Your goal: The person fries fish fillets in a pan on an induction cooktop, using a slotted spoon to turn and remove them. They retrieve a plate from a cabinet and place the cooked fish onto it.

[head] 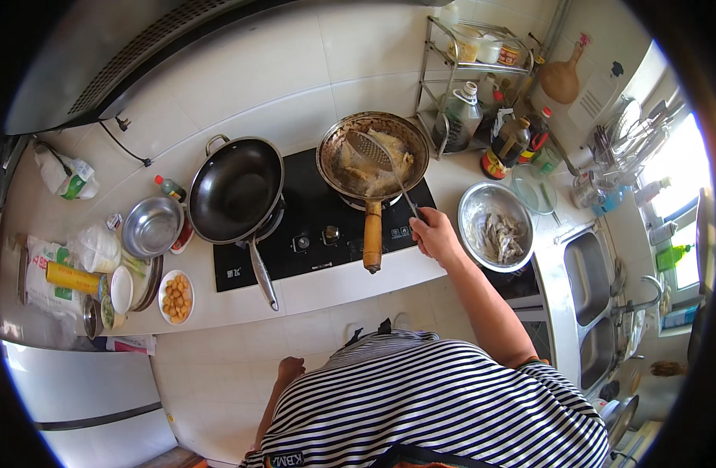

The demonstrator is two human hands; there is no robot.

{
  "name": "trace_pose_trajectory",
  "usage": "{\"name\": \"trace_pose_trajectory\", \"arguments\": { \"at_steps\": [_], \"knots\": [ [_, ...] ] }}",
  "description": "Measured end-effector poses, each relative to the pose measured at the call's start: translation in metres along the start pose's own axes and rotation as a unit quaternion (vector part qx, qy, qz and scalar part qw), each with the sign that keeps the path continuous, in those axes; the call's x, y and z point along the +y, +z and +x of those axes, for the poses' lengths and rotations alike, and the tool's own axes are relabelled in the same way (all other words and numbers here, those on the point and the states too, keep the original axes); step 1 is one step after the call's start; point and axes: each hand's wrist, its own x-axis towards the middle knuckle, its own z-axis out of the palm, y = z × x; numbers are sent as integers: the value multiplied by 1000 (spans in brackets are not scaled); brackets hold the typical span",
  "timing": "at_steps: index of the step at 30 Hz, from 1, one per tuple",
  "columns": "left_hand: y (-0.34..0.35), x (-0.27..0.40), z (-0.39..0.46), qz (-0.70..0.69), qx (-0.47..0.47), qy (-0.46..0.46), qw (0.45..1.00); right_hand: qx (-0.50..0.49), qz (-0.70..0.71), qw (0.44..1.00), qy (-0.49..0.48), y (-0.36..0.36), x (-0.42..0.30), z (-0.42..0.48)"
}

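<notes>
My right hand (pixel 437 237) grips the handle of a perforated metal skimmer (pixel 370 148). The skimmer's head rests in a browned wok (pixel 330 175) with a wooden handle (pixel 372 237), over the right burner. Inside the wok, pale golden pieces of food (pixel 393 149) lie in bubbling oil. My left hand (pixel 291 370) hangs low beside my body, away from the counter; its fingers look curled, and no object shows in it. Right of the stove is a steel bowl (pixel 469 245) holding greyish, coated raw pieces (pixel 503 237).
A black wok (pixel 235 190) sits on the left burner of the black cooktop (pixel 311 234), its handle jutting forward. A white plate of golden balls (pixel 177 296) and a steel basin (pixel 153 227) stand left. Sauce bottles (pixel 507 146), a wire rack (pixel 445 88) and a double sink (pixel 589 281) are right.
</notes>
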Motion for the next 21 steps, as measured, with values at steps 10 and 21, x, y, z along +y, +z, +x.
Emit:
{"name": "trace_pose_trajectory", "arguments": {
  "at_steps": [10, 21],
  "knots": [
    [-2, -4, -6, -95, 41, -67, 992, 123, -102, 985, -67, -22, 18, 23],
    [-37, 9, 11, -76, 41, -22, 996, 184, -108, 975, -63, -27, 48, 17]
  ]
}}
